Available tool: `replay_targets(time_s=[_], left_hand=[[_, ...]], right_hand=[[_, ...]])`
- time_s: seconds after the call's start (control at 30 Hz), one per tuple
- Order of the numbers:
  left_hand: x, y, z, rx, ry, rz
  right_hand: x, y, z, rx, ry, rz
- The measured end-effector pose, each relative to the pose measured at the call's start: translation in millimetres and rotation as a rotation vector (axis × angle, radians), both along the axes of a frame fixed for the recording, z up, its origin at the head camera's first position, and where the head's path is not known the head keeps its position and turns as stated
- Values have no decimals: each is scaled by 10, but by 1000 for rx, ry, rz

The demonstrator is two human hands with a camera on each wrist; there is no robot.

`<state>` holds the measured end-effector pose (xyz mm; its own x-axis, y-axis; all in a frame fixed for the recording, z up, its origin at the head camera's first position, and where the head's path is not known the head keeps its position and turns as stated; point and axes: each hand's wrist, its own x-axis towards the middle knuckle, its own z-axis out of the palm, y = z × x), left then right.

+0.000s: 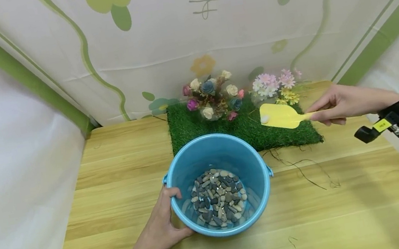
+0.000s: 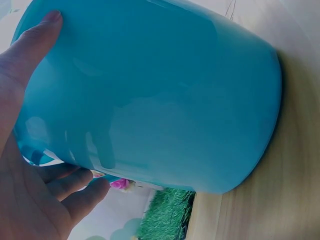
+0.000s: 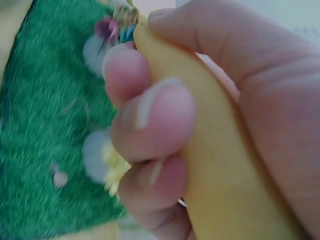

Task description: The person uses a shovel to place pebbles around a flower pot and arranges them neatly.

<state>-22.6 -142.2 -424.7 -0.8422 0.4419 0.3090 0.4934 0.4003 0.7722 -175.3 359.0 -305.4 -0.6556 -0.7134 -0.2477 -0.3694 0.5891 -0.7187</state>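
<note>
A blue bucket (image 1: 261,201) stands on the wooden table, with many grey and white pebbles (image 1: 220,199) on its bottom. My left hand (image 1: 162,224) grips the bucket's left rim, fingers hooked over the edge and thumb on the outer wall, as the left wrist view also shows. To the right, my right hand (image 1: 347,102) holds a yellow toy shovel (image 1: 279,116) by its handle, above the artificial grass mat (image 1: 193,134). One pale pebble (image 1: 265,119) lies near the tip of the shovel's blade. In the right wrist view, the fingers (image 3: 160,107) curl around the yellow handle.
Two bunches of flowers, one of mixed roses (image 1: 209,99) and one pink and yellow (image 1: 275,87), stand on the mat behind the bucket. Small pebbles (image 3: 60,179) lie on the mat. Dark thin strands (image 1: 310,179) lie on the table (image 1: 121,170). A patterned curtain (image 1: 171,38) hangs behind.
</note>
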Motion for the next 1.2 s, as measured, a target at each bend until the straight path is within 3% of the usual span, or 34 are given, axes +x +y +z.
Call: replay_targets(time_s=[0.37,0.63,0.9,1.2], left_hand=[[2,-3,4,-2,10,-4],[4,-3,-2,-2,26,-6],[6,6,-2,4,11,-14],[10,1,12,6,-3,-3]], right_hand=[[-87,534,-559,52,-80,-168],[-147,677,-886,76,-59,-239],[-222,692,-1006,57,-60,-193],[-283,625,-977,124,-117,-235]])
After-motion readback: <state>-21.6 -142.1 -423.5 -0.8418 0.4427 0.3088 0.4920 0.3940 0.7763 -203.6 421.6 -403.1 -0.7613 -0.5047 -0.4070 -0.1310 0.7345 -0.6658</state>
